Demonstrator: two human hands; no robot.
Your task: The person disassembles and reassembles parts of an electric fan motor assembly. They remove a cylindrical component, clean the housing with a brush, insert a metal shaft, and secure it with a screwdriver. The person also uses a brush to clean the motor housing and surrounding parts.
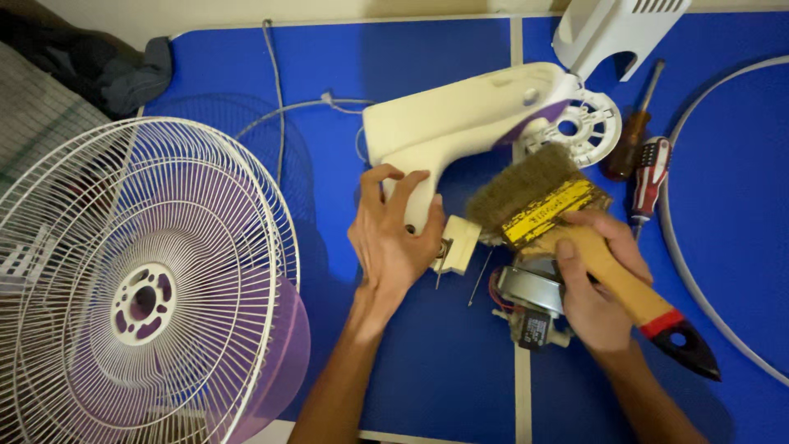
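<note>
we see our right hand (596,288) gripping the paintbrush (575,247), bristles aimed up-left at the cream fan housing (460,123), whose neck our nearer left hand (393,238) clasps; the motor (530,300) beneath is, seemingly, untouched.

Worn yellow label (546,213) – rectangular, black-marked – across the brush ferrule

A single head-worn camera looks almost straight down from close above the blue worktop (444,362). The person's forearms enter from the bottom edge, and the frame takes in most of the worktop's width.
</note>
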